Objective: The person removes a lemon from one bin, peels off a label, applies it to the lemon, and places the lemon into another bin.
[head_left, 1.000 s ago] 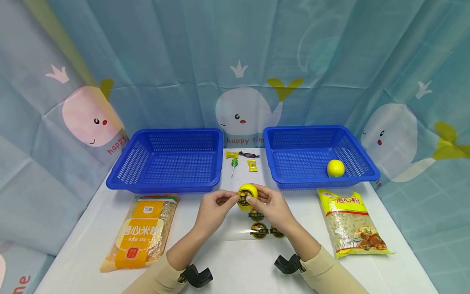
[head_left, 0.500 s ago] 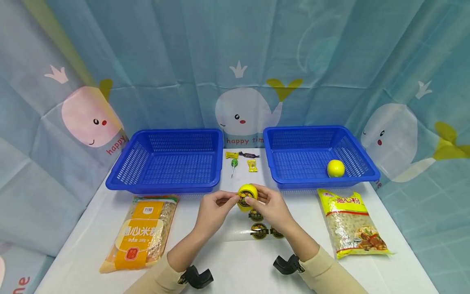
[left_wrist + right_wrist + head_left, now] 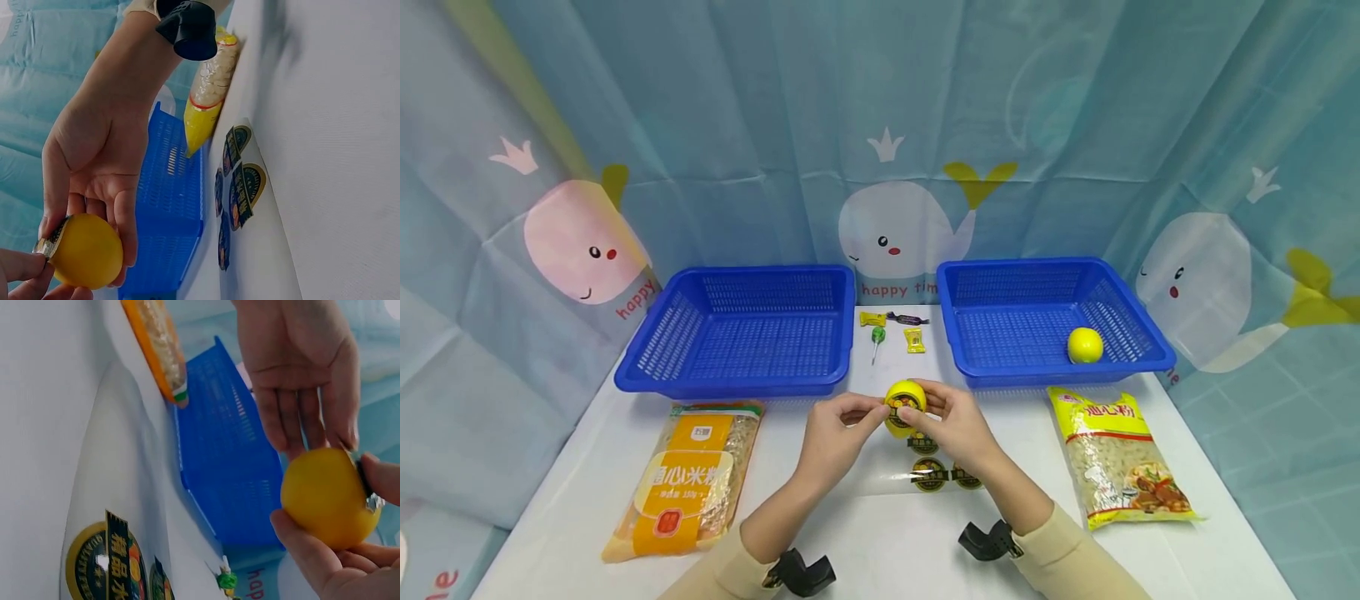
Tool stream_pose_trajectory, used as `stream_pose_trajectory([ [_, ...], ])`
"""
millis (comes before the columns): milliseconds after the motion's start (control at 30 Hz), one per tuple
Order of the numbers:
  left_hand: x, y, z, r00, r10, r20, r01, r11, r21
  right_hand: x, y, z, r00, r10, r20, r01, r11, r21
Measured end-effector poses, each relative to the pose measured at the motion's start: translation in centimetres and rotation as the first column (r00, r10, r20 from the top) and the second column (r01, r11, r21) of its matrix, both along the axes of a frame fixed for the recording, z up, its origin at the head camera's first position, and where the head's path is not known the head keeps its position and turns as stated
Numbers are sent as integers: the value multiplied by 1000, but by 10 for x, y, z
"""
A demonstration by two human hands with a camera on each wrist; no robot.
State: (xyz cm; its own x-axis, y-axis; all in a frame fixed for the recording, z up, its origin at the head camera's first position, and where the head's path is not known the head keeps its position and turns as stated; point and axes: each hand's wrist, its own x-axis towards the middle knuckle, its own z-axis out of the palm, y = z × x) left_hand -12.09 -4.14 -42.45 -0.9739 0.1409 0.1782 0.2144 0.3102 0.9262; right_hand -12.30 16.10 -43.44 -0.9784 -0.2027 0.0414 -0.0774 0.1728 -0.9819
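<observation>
My right hand [image 3: 958, 425] holds a smooth, round yellow fruit [image 3: 904, 387] above the table, fingers behind it and thumb over its near side. A round black-and-gold sticker [image 3: 901, 407] covers the side facing me. With thumb and forefinger, my left hand [image 3: 837, 437] pinches the sticker's left edge. In the left wrist view, the sticker [image 3: 56, 236] curves along the side of the fruit [image 3: 90, 253], one edge standing off near the fingertips. The right wrist view shows the fruit [image 3: 322, 494] between both hands. Beneath the hands lies a clear sheet [image 3: 883, 479] with several similar stickers [image 3: 929, 473].
Two blue baskets stand at the back; the right basket [image 3: 1000, 371] contains another yellow fruit [image 3: 1086, 345], and the left basket [image 3: 730, 387] is bare. Small candies [image 3: 914, 340] and a green lollipop [image 3: 877, 335] lie between them. Pasta bags flank the arms, orange-labelled [image 3: 685, 479] left, yellow [image 3: 1120, 454] right.
Very little differs: both hands stay at the fruit in the same place, and the right thumb has slid slightly downward over the sticker.
</observation>
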Motion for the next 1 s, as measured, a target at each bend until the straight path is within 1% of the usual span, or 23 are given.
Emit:
stream_pose_trajectory([
  [133,2,0,1,1000,11,6,-11,1000,16,1,-1,2,1000,9,8,-9,1000,24],
  [333,3,3,0,998,-12,-58,12,1000,-2,1,-1,2,1000,-9,6,9,1000,16],
  [433,4,3,-1,997,-4,-71,4,1000,4,0,0,0,1000,6,2,-6,1000,0],
  [600,5,3,1,996,10,-92,-11,1000,-11,0,1,1,999,35,10,-35,999,6],
  [733,6,2,2,996,11,-86,-13,1000,-23,-1,0,1,999,46,19,-46,999,12],
  [833,6,0,2,996,-14,-84,12,1000,-22,-1,1,1,998,47,40,-47,999,-5],
  [900,5,-1,1,994,-54,-92,53,999,-12,0,2,2,997,41,60,-39,999,-30],
  [1000,3,-4,-3,986,-135,-94,136,991,1,1,3,5,996,37,77,-31,997,-71],
])
